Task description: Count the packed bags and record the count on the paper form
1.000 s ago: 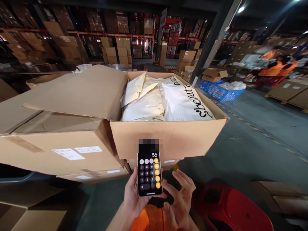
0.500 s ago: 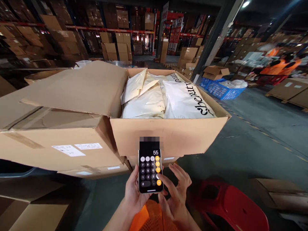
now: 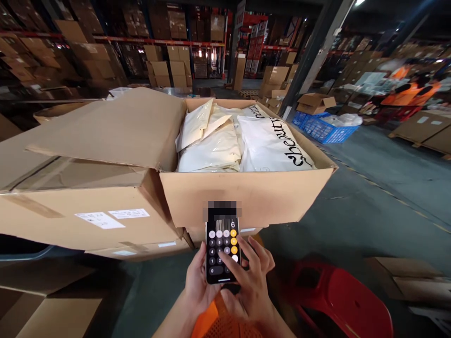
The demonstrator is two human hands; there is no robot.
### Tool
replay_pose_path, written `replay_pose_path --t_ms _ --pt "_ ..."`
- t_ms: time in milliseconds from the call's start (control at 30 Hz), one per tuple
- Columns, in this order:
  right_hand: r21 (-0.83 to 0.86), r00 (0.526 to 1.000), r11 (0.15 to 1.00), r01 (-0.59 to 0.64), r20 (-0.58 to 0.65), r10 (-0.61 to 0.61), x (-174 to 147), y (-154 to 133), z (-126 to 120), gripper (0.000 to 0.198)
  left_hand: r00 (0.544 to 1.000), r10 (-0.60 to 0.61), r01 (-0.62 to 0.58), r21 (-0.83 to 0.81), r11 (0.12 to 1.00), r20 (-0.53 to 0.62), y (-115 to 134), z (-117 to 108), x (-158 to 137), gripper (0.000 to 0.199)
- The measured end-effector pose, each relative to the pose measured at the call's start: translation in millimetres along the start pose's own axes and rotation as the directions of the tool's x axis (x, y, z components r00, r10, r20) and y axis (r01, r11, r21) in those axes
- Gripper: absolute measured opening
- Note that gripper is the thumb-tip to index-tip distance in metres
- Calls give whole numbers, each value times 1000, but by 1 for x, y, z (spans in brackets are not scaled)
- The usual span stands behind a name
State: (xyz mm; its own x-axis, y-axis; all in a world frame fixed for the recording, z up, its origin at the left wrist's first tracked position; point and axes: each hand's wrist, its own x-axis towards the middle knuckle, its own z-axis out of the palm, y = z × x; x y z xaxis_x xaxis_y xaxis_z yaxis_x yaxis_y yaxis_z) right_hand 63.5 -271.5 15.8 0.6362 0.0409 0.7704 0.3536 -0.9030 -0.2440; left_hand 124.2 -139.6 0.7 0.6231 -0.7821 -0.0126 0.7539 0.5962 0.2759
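Note:
A smartphone (image 3: 217, 271) with a calculator on its screen lies in my left hand (image 3: 198, 277), whose fingers wrap round its side and back. The display reads 6, and the phone's top part is blurred out. My right hand (image 3: 252, 277) has its fingers apart, with a fingertip over the number keys; whether it touches the glass I cannot tell. Just beyond the phone stands an open cardboard box (image 3: 246, 192) filled with pale padded mailers (image 3: 211, 145) and a white bag (image 3: 273, 143) with black lettering.
A labelled carton (image 3: 70, 202) adjoins the box on the left. A red plastic stool (image 3: 348, 300) stands at lower right. Further off are a blue crate (image 3: 327, 129), a steel pillar (image 3: 313, 61), stacked cartons and people in orange vests (image 3: 405, 96).
The display has gone from 55 to 6. My right index finger has moved from the right-hand column to the number keys. The phone has shifted slightly right.

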Motion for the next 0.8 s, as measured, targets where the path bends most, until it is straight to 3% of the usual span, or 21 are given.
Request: replay_pose_path --t_ms 167,300,467,667,800 --pt "97 960 995 25 -280 3 -9 4 0 39 995 -73 74 -16 997 61 6 6 -2 60" --pt "82 967 996 45 -253 -23 -11 4 -1 36 999 -40 40 -3 999 19 9 6 -2 59" --pt "113 943 994 -2 -329 39 -16 2 3 36 997 -44 44 6 999 67 9 7 -3 61" --pt "142 946 990 -1 -321 47 -19 2 7 35 996 -65 66 -2 998 60 9 1 -2 64" --pt "257 953 954 -153 -218 212 -24 6 5 37 993 -116 112 107 988 23 8 -20 -8 48"
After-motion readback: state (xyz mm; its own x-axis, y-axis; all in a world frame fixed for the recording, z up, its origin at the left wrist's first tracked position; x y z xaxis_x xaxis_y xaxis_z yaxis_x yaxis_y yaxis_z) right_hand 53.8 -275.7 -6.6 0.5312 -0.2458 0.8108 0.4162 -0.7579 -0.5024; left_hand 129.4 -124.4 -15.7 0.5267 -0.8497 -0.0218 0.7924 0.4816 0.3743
